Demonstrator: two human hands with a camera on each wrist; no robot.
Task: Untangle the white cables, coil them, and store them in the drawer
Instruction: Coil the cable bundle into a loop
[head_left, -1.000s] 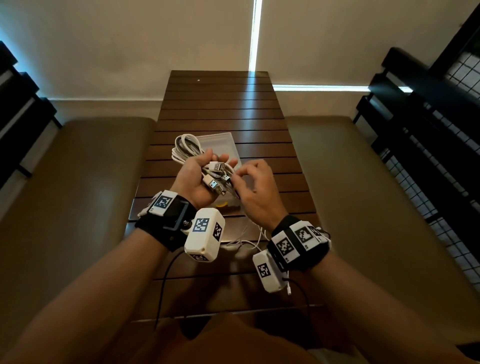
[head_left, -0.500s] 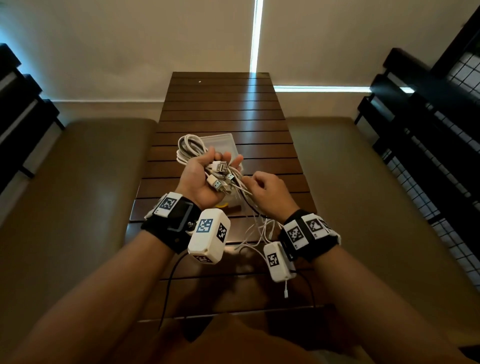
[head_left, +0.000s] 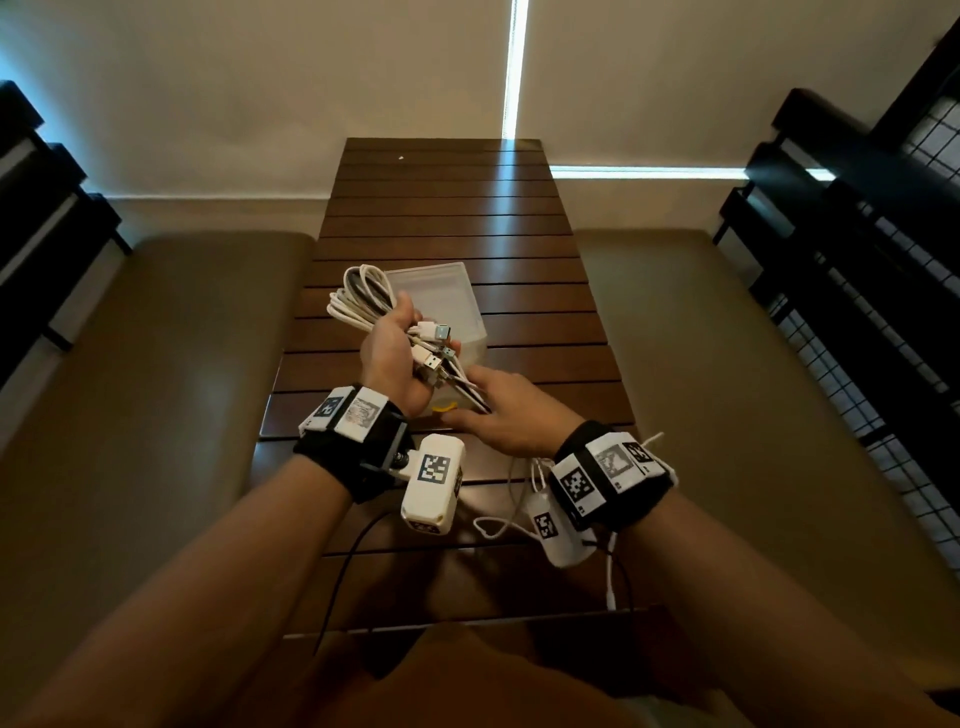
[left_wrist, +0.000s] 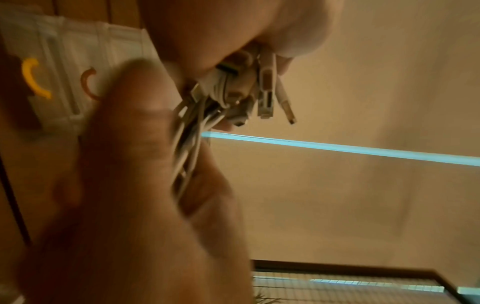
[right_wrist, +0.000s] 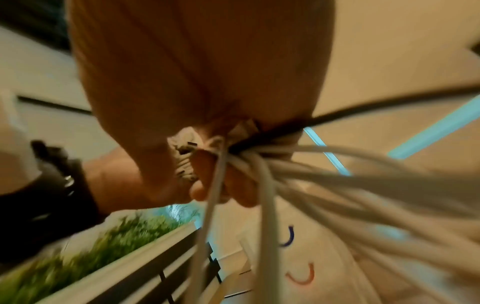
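Note:
My left hand (head_left: 392, 348) (left_wrist: 179, 67) grips a bundle of white cables (head_left: 358, 299) (left_wrist: 189, 144) above the table. Loops stick out beyond the fist, and several USB plugs (head_left: 434, 332) (left_wrist: 265, 98) fan out on the right. My right hand (head_left: 483, 410) (right_wrist: 202, 72) is just below and to the right, with the hanging strands (head_left: 467, 395) (right_wrist: 324, 179) held between thumb and forefinger. Their loose tails (head_left: 514, 499) trail under my right wrist. Behind the hands stands a translucent drawer unit (head_left: 447, 291) (left_wrist: 78, 51) (right_wrist: 324, 267) with a yellow handle (head_left: 445, 408) (left_wrist: 31, 78).
The drawer unit sits mid-way along a dark slatted wooden table (head_left: 452, 208). Padded benches run along the left (head_left: 156, 389) and right (head_left: 727, 389). A black metal railing (head_left: 857, 260) stands at the far right, and a plain wall closes the far end.
My right hand has slid back up the strands to sit close under the left fist. The left hand has turned so the plugs point right.

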